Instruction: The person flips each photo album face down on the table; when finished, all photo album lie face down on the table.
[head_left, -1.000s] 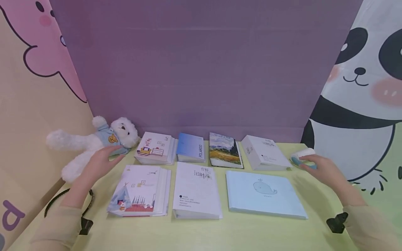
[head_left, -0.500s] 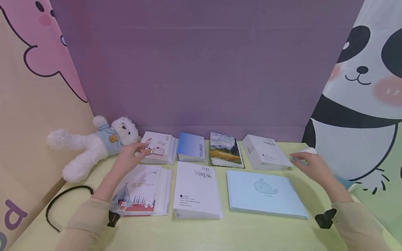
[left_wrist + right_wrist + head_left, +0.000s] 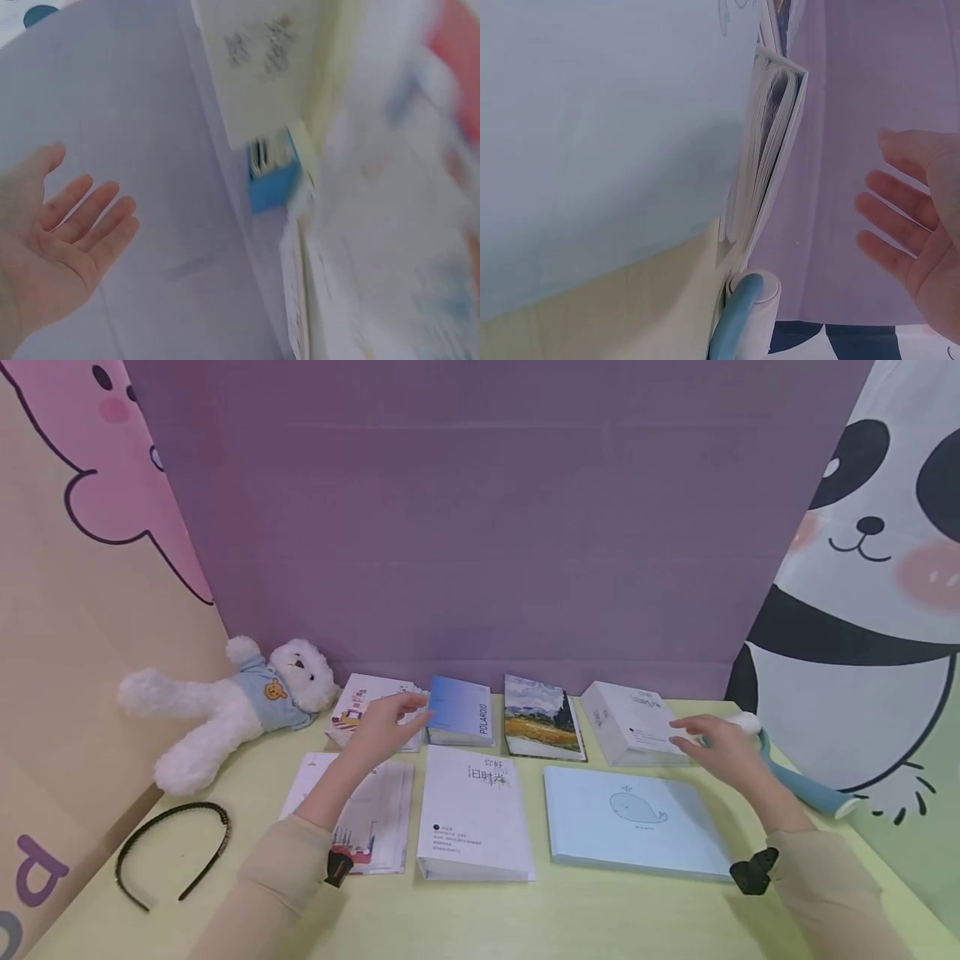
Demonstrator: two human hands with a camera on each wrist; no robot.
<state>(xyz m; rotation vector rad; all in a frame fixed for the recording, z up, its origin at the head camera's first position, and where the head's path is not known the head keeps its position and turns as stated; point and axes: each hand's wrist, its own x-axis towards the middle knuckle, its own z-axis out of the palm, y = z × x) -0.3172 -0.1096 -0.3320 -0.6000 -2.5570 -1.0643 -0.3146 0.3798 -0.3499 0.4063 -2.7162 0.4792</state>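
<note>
My left hand [image 3: 378, 731], fingers loosely spread, hovers over the back-left white album [image 3: 357, 693], its fingertips close to the blue POLAROID album [image 3: 461, 714]. In the left wrist view the same hand [image 3: 64, 255] shows a bare palm. On the right, my right hand [image 3: 720, 747] reaches over the edge of the back-right white album [image 3: 639, 714] with nothing in its fingers. A lint roller [image 3: 817, 792], white with a blue handle, lies behind it, partly hidden. An album with a landscape painting [image 3: 542, 718] sits between the blue and back-right white ones.
In the front row lie a partly covered white album [image 3: 390, 802], a white album with writing [image 3: 476, 827] and a pale blue whale album [image 3: 637, 835]. A plush bear [image 3: 255, 693] and a black headband [image 3: 168, 810] are at left. A purple backdrop [image 3: 480, 527] stands behind.
My left hand has moved right, from beside the plush bear to near the blue album. My right hand has come away from the lint roller and shifted left, leaving it on the table.
</note>
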